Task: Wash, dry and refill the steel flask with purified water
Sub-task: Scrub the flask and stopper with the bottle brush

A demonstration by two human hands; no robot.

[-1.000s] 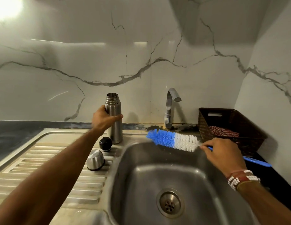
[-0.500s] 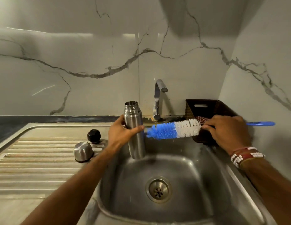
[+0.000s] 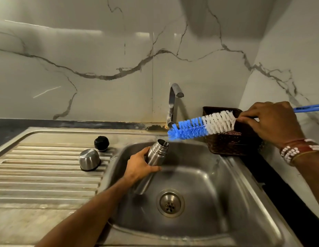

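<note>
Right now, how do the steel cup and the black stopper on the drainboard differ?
The steel cup is shiny metal; the black stopper is dull black. The steel cup is larger and smooth-domed, mouth down; the black stopper is smaller and sits behind it, nearer the wall. Both rest on the drainboard, off the flask, untouched.

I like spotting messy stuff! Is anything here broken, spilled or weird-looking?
Nothing looks spilled or broken. One odd bit: a dark, rusty-looking stain at the foot of the tap. The flask leans only because the left hand holds it tilted over the sink.
</note>
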